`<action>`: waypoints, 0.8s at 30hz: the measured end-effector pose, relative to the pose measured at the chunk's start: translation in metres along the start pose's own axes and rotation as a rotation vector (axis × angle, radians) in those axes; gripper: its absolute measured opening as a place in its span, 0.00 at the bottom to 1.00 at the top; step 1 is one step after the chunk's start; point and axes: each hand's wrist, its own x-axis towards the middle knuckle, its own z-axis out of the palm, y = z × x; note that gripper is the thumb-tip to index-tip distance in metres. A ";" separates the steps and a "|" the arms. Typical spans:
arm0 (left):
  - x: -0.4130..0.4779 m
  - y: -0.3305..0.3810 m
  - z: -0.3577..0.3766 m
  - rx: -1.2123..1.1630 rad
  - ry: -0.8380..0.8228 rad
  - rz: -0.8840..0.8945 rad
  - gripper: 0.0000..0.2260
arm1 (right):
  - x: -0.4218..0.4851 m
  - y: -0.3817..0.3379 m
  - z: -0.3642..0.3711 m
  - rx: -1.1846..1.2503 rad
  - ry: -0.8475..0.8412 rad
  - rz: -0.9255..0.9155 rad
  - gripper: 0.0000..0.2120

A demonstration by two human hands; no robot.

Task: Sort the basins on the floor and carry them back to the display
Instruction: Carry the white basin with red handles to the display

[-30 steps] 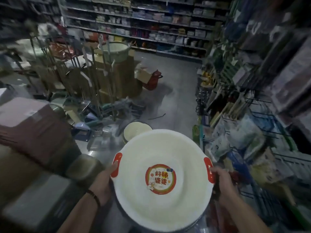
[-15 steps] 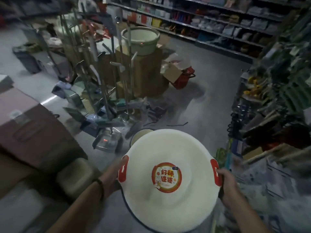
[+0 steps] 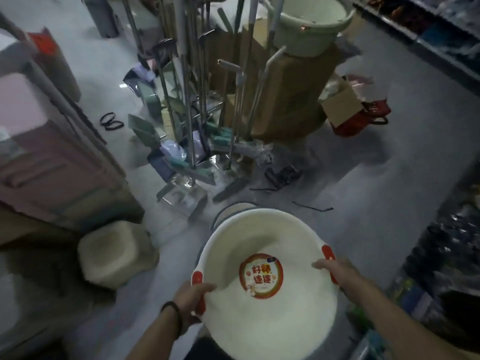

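Note:
I hold a white round basin (image 3: 272, 320) with red handles and a round red sticker inside, low in the head view. My left hand (image 3: 192, 297) grips its left red handle, and my right hand (image 3: 335, 271) grips the right one. Just beyond it, another basin's dark rim (image 3: 228, 209) shows on the floor, mostly hidden by the white basin. A pale green basin (image 3: 309, 24) sits on top of a tall cardboard box at the far upper middle.
A rack of mops and dustpans (image 3: 192, 105) stands ahead on the grey floor. Brown cardboard boxes (image 3: 291, 94) and a red basket (image 3: 363, 118) lie behind it. A beige stool (image 3: 111, 255) and stacked boxes (image 3: 52, 165) are at left. Store shelves (image 3: 446, 255) line the right.
The view has tilted down and moved closer to the mop rack. The white basin has dropped lower, with its far rim tipped up, over the basin on the floor. Both hands kept their grip.

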 end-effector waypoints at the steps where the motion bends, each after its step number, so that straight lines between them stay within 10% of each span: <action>1: 0.021 0.007 0.005 -0.005 0.014 -0.029 0.18 | 0.023 -0.007 0.004 -0.032 0.014 0.021 0.22; 24: 0.457 0.009 0.097 -0.244 0.403 -0.133 0.16 | 0.545 -0.024 0.150 -0.541 -0.118 -0.094 0.17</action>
